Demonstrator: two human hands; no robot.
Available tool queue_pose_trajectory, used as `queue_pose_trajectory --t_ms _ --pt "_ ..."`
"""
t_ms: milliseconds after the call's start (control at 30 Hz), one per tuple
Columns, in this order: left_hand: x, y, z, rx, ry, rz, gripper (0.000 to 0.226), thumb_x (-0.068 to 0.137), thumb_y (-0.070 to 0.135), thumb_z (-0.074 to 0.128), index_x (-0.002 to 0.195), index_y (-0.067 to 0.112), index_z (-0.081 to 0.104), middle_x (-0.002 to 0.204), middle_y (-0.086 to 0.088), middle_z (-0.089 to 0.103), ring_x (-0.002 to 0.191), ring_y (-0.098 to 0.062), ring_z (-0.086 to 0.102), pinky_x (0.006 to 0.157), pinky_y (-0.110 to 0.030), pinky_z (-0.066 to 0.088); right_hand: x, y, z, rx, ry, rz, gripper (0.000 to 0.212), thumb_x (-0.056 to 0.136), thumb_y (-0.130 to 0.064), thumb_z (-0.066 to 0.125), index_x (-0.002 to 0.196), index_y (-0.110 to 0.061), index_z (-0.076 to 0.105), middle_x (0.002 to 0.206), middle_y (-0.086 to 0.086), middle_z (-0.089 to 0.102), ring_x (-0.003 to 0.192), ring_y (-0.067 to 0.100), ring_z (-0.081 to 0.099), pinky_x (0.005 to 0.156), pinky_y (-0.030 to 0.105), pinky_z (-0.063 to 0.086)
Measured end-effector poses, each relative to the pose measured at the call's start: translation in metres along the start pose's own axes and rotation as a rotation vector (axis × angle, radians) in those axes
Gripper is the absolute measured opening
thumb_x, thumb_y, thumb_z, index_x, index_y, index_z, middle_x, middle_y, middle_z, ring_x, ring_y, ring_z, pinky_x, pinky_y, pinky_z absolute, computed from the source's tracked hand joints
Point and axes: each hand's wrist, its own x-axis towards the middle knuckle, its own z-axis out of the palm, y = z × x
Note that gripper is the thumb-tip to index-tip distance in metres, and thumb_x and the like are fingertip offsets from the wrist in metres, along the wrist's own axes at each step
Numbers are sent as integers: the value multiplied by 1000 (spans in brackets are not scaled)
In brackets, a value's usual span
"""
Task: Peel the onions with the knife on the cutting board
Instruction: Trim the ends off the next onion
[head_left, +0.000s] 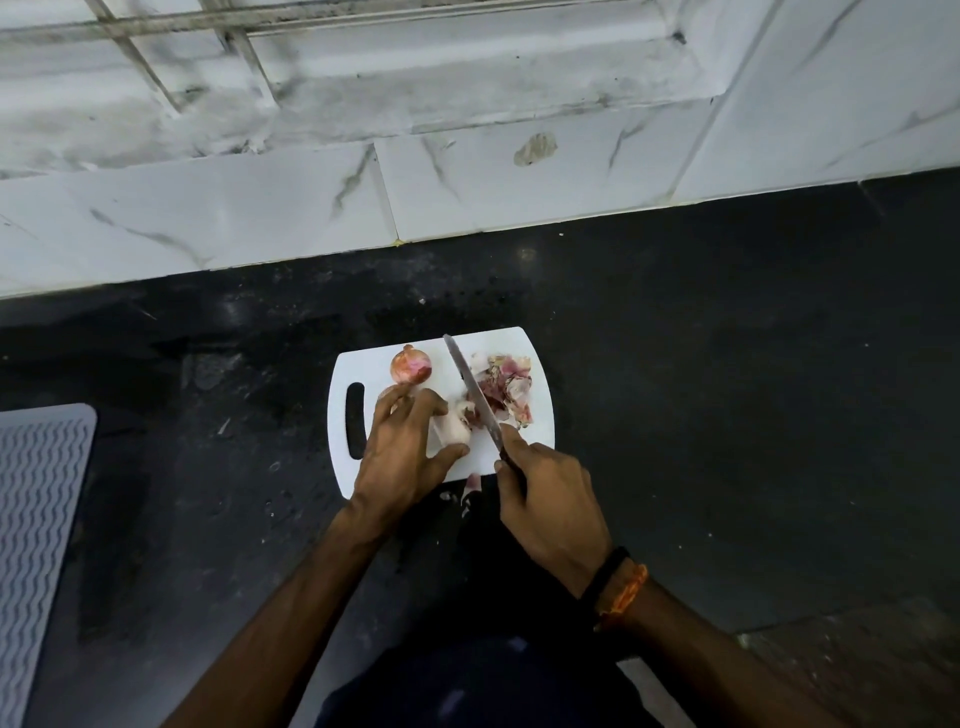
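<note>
A white cutting board (540, 410) with a slot handle at its left lies on the black counter. My left hand (402, 452) holds a pale, partly peeled onion (456, 426) down on the board, fingers curled round it. My right hand (545, 506) grips the handle of a knife (470, 387); the blade slants up and left, its edge resting against the onion's right side. A second onion (410, 366), still in pink skin, sits at the board's far left. A heap of peeled skins (506, 387) lies on the board's right half.
A few skin scraps (470, 488) lie on the black counter (727, 389) just off the board's near edge. A grey ribbed mat (36, 519) lies at the far left. A white marble-tiled wall (467, 192) runs along the back.
</note>
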Motion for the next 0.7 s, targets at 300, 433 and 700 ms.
queue_pose_trajectory --t_ms 300,433,700 --pt "-11 6 13 -61 98 44 44 67 18 92 96 8 60 100 -9 67 97 -31 62 75 -33 49 -15 2 4 -57 -99 -37 51 105 -28 40 155 -21 31 113 4 61 89 11 50 92 35 48" --pt "-14 6 11 -92 106 -8 42 71 23 90 99 9 62 100 -5 66 97 -27 60 76 -33 50 -14 6 8 -55 -134 -36 51 105 -28 40 155 -20 30 118 4 61 99 12 54 94 34 47" --pt "-2 4 -1 28 27 6 44 78 32 75 114 6 70 113 -11 72 109 -34 64 93 -46 53 -1 13 18 -127 -108 -104 49 104 -28 37 151 -14 37 120 9 62 99 24 61 87 38 47"
